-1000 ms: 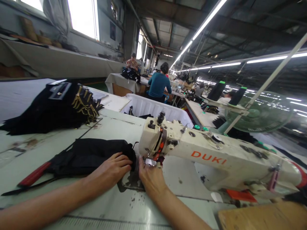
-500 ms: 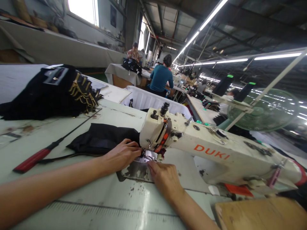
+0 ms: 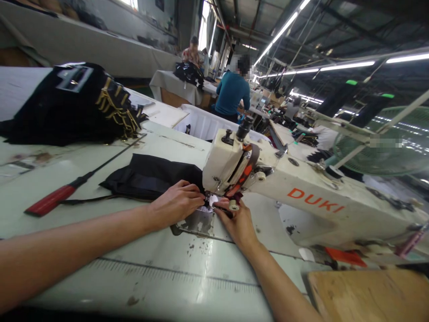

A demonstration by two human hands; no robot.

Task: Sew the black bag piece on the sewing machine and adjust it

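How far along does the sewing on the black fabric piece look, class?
Done: black fabric piece sits under the white sewing machine head. In hand: left hand presses the fabric; right hand works beside the presser foot. Left: most fabric lies unfed; stacked black garments wait behind.

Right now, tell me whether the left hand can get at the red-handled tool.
Probably yes: the left hand rests on the black fabric, and bare table lies between it and the red-handled tool.

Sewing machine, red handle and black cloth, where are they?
Sewing machine [image 3: 315, 201], head view, on its white arm by the orange letters.
Red handle [image 3: 50, 200], head view, on the middle of the grip.
Black cloth [image 3: 150, 179], head view, on the folded part left of the left hand [image 3: 177, 203].
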